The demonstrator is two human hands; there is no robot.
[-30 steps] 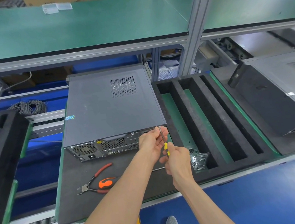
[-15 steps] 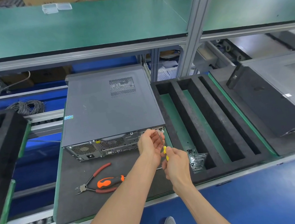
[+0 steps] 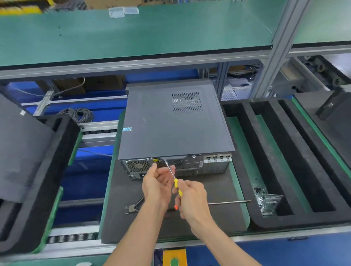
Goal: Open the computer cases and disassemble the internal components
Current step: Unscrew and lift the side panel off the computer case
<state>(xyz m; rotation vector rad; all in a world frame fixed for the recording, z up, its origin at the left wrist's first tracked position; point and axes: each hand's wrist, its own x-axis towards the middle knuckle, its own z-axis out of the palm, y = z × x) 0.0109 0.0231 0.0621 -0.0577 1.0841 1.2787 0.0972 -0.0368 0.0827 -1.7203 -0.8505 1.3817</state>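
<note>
- Two risks I see: the yellow-handled screwdriver, clenched in my right hand, slipping off the dark grey metal computer case.
- My left hand pinching its shaft could get jabbed.

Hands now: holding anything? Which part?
Right hand grips the screwdriver by its yellow handle. Left hand is at the metal shaft near the tip; whether it pinches it cannot be told.

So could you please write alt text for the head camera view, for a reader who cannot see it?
A person's right hand grips a yellow-handled screwdriver aimed at the rear panel of a closed grey computer case, while the left hand steadies the shaft. Cutting pliers lie on the black mat beside a slotted foam tray.
</note>
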